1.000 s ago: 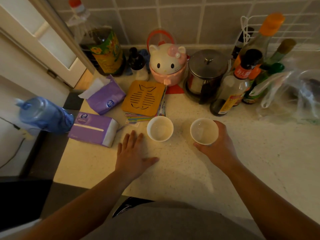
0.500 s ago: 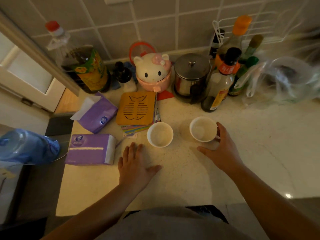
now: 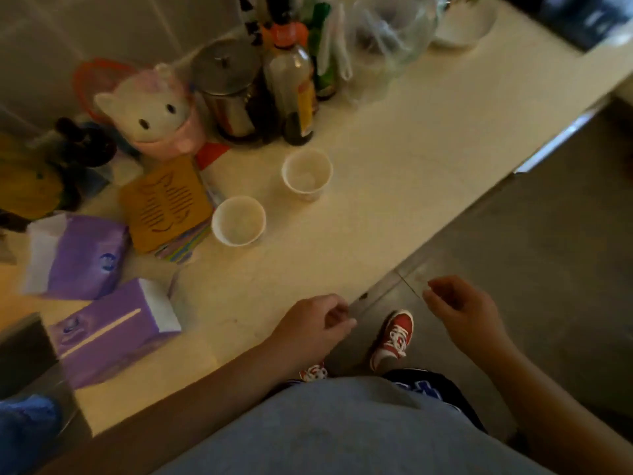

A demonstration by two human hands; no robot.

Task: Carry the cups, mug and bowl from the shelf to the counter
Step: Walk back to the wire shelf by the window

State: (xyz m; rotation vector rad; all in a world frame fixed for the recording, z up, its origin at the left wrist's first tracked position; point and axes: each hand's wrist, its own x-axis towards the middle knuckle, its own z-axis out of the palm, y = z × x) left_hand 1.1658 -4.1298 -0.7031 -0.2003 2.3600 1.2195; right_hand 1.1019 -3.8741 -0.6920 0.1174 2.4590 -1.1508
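White cups [image 3: 238,221] [image 3: 307,173] stand apart mid-counter [image 3: 394,173]; left hand [image 3: 313,325] at its edge, right hand [image 3: 460,308] beyond, fingers loosely curled, empty.

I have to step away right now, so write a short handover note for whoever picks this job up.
Left hand: empty, loosely curled over the counter edge.
Right hand: empty, off the counter, above the floor.
Two white cups stand upright on the counter, apart: one beside the orange trivet, one near the sauce bottle.
Done: two cups delivered.
Left: mug and bowl. A white bowl sits far back; whether it is the job's, I cannot tell.
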